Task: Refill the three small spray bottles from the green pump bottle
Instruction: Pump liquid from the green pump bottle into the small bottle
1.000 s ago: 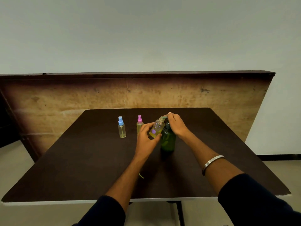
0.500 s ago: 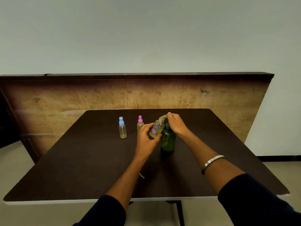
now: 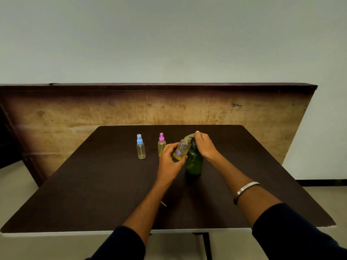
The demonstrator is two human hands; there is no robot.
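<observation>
**Q:** Where the two hands meet near the middle of the dark table [image 3: 97, 184], what does each hold?

**A:** Left hand [image 3: 170, 162]: fingers and thumb curled round a small uncapped spray bottle [image 3: 181, 149] with purple flower prints and yellow liquid, tilted so its mouth sits under the pump spout. Right hand [image 3: 205, 145]: fingers curled over the pump head of the green pump bottle [image 3: 194, 163], which stands upright on the table, just right of the tilted bottle.

**Q:** And the remaining bottles?

**A:** Pink-capped spray bottle [image 3: 161, 145]: upright, just beyond the left hand, partly hidden by it. Blue-capped spray bottle [image 3: 140, 147]: upright, farther left, apart from the others. Both are capped. A metal bangle [image 3: 246, 189] circles the right wrist.
</observation>
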